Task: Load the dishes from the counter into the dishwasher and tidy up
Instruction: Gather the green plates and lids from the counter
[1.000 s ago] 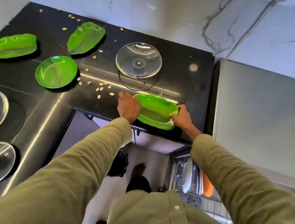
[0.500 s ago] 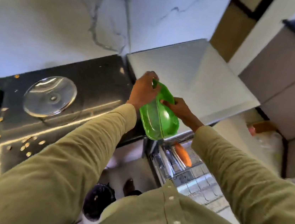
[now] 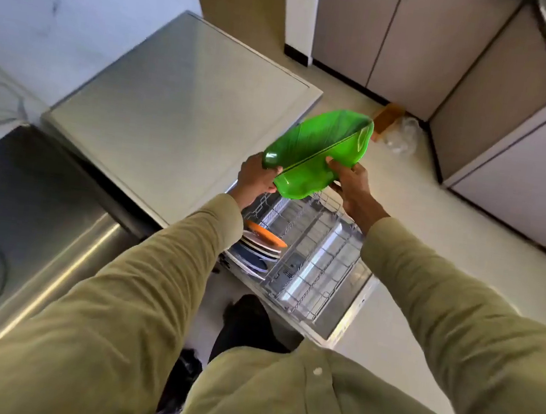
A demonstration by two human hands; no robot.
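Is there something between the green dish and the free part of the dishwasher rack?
Nothing visible. The green dish is held above the rack; the stacked plates stand at its left end, and the wire rows beside them look free.

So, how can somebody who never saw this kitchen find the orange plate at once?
Look at the pulled-out dishwasher rack below the steel counter top. At its left end several plates stand in a row. The orange plate is the outermost one, the only brightly coloured one beside pale and dark plates.
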